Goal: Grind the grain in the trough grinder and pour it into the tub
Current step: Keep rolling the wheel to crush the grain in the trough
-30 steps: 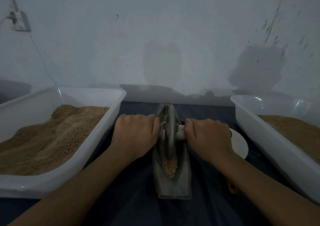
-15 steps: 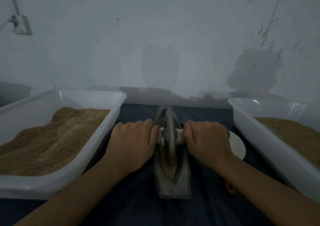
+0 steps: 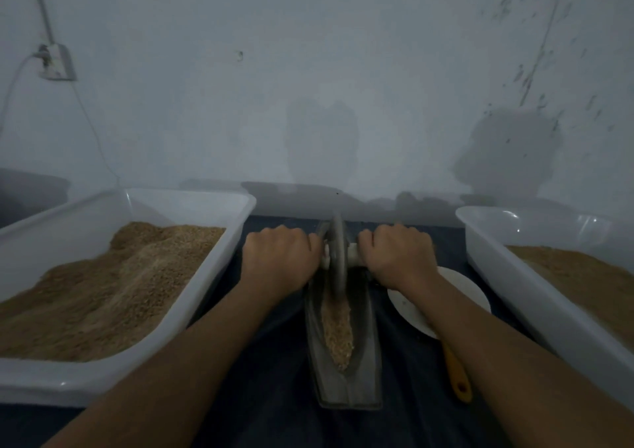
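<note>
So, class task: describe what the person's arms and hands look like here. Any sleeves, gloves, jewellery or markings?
Both forearms are bare all the way to the bottom edge of the picture, so no sleeves show. The left hand and right hand wear no gloves. No ring, watch, bracelet or marking can be seen on the wrists or the backs of the hands, though the light is dim.

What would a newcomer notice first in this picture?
In the middle, the left hand and the right hand grip the handle of a grinding wheel that stands in a narrow trough holding grain. White tubs of brown grain stand on the left and right.
</note>
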A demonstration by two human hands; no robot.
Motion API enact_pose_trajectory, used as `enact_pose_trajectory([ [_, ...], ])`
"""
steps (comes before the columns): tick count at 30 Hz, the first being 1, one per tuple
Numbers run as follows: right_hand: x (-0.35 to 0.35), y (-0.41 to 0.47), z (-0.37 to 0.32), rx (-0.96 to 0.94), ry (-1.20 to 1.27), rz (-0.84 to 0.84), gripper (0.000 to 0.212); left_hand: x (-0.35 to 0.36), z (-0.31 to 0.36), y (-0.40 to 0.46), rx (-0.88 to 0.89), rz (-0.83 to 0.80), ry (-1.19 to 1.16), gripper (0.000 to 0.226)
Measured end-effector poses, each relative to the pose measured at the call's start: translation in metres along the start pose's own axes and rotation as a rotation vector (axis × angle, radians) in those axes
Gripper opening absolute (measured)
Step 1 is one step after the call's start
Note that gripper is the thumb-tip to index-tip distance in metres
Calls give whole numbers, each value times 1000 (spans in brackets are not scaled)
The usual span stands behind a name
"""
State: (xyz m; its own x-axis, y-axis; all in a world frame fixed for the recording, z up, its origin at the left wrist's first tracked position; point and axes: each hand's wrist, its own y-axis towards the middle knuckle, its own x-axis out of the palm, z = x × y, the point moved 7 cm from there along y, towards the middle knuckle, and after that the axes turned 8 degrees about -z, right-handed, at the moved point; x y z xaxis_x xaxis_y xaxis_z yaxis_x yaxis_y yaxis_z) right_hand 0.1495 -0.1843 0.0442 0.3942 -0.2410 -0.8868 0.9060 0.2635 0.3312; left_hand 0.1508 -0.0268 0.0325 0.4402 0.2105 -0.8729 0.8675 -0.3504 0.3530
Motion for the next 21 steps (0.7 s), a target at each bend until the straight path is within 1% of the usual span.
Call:
enact_pose_trajectory([
  [1, -5, -14, -7, -11, -6, 69, 14, -1, 1, -14, 2, 29, -32, 19],
  [3, -16, -41, -14, -14, -5, 249, 32, -7, -2, -39, -5, 88, -119, 28],
  [4, -19, -51, -12, 1, 71, 282, 39, -9, -5, -48, -11, 103, -173, 34],
  [5, -21, -60, -9, 23, 176, 313, 43, -12, -7, -56, -12, 92, -231, 40],
  [6, -23, -69, -6, 46, 267, 341, 42, -16, -7, -63, -7, 98, -273, 42],
  [7, -24, -76, -5, 57, 297, 364, 41, -20, -5, -69, -1, 133, -296, 41],
  [8, -24, -80, -6, 55, 298, 390, 39, -23, -4, -75, -4, 167, -316, 40],
  [10, -25, -79, -6, 29, 319, 404, 39, -25, -4, -76, -37, 175, -325, 40],
  [11, -24, -73, -5, 35, 306, 382, 39, -23, -5, -69, -50, 160, -312, 41],
  [12, -22, -63, -6, 24, 225, 345, 37, -19, -6, -59, -48, 119, -270, 40],
  [13, -20, -52, -10, -11, 108, 285, 31, -13, -5, -47, -40, 75, -227, 36],
  [14, -15, -40, -12, -44, 20, 226, 20, -7, -4, -33, -37, 27, -180, 30],
  [15, -11, -27, -8, -36, 41, 148, 12, -2, -4, -19, -56, -33, -133, 26],
  [16, -7, -10, 0, 0, 86, 66, 14, 2, -7, -4, -100, -83, -120, 29],
  [18, 5, 14, 9, 83, 192, -137, 26, 4, -16, 17, -213, -163, -225, 42],
  [19, 11, 19, 14, 124, 246, -187, 32, 3, -15, 24, -218, -165, -230, 44],
  [21, 17, 13, 17, 160, 283, -191, 34, -2, -6, 27, -124, -161, -136, 38],
])
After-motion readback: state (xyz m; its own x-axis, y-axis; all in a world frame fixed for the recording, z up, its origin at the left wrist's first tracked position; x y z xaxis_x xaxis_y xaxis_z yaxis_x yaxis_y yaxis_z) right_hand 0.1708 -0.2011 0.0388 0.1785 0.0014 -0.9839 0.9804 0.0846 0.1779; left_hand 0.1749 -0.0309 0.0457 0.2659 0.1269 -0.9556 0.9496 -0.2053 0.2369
